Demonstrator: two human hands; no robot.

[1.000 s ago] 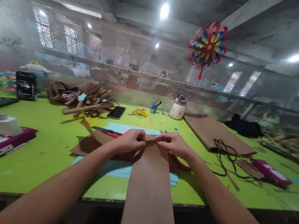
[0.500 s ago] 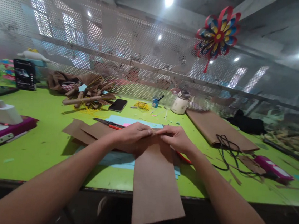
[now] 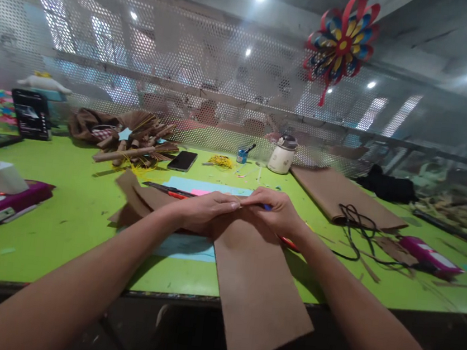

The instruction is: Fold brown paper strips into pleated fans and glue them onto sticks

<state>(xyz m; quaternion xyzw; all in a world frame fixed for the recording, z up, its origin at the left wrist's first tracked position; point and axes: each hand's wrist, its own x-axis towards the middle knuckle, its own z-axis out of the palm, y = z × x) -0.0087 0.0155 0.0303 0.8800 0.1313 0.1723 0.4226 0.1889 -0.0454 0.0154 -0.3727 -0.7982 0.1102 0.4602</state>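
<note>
A long strip of brown paper (image 3: 260,290) hangs from my fingers over the table's front edge. My left hand (image 3: 212,209) is closed on its top edge, and my right hand (image 3: 274,210) pinches the same edge close beside it. More brown paper (image 3: 129,199) spreads out to the left under my left forearm, one flap curling up. Beneath lie light-blue sheets (image 3: 187,248) and a bit of pink paper (image 3: 200,192). A dark cutting tool with red parts (image 3: 168,190) lies just behind my left hand. Another red handle (image 3: 288,243) shows by my right wrist.
Purple power strips stand at left (image 3: 23,201) and right (image 3: 430,256), the right one near a looped black cord (image 3: 352,222). Behind are a phone (image 3: 182,161), a white jar (image 3: 282,155), folded brown paper (image 3: 340,198) and a bundle of rolled paper (image 3: 136,141).
The hanging end of the strip has swung to the right. The left paper flap has lifted and curled. Both hands stay close together on the paper's edge.
</note>
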